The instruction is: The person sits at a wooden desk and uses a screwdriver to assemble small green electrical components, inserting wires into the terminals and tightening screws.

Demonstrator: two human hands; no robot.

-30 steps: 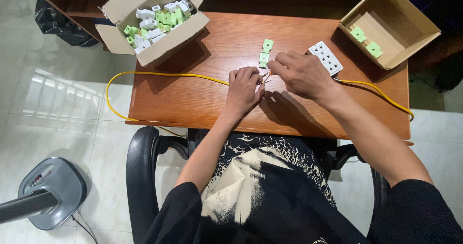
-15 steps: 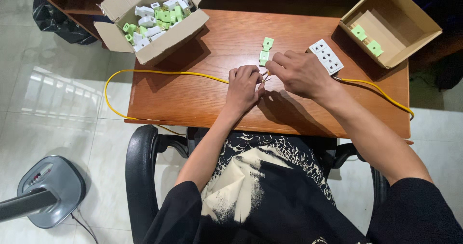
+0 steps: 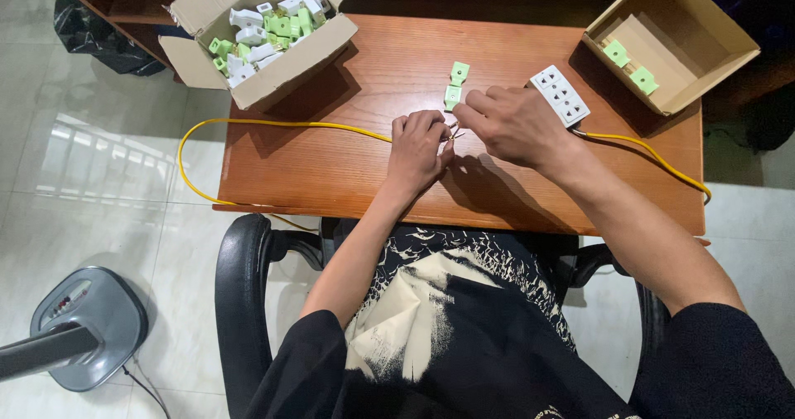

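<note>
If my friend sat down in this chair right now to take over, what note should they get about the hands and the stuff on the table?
Left hand: closed on the yellow cable near its end, at the table's middle.
Right hand: meeting the left at the cable end, fingertips pinching something too small to tell.
Nearby: two green plug pieces lie just above the hands; a white socket strip sits to the right.
Boxes: the left cardboard box is full of green and white parts; the right cardboard box holds two green pieces.
Done: cable end in hand. Left: the green pieces on the table are untouched.
</note>
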